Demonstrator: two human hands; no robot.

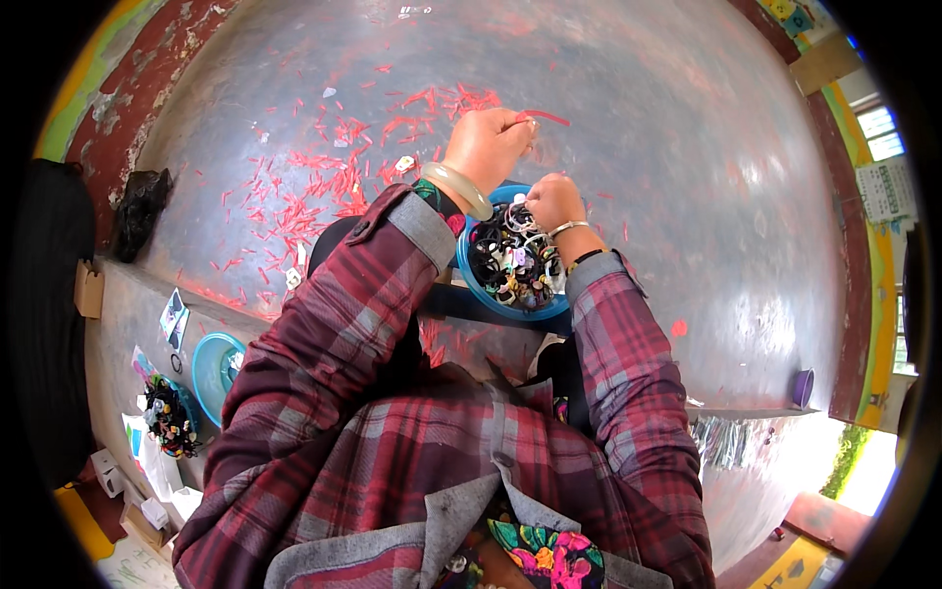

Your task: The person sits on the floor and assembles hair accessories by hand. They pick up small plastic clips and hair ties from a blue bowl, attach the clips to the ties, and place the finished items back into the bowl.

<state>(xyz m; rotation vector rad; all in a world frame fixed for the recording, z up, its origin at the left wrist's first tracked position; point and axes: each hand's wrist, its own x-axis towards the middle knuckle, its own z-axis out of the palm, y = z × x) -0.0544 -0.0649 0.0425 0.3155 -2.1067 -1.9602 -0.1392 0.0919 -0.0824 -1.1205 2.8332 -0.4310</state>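
Note:
My left hand (488, 145) is pinched around a thin red strip (548, 117), which sticks out to the right past the fingertips. My right hand (555, 204) is closed just over the far right part of a blue basin (468, 280); its fingers hide what they hold, if anything. A small white piece (520, 198) shows beside those fingertips. Piled in the basin are many black and coloured hair ties (512, 257), some with small bright ornaments. The basin stands in front of my body, between my two forearms.
Loose red strips (319, 187) lie scattered over the grey floor (687, 118), mostly to the left. At the lower left are a light blue basin (203, 378) and a heap of dark hair ties (169, 417). A black bag (140, 211) rests by the left wall; a purple container (804, 388) stands far right.

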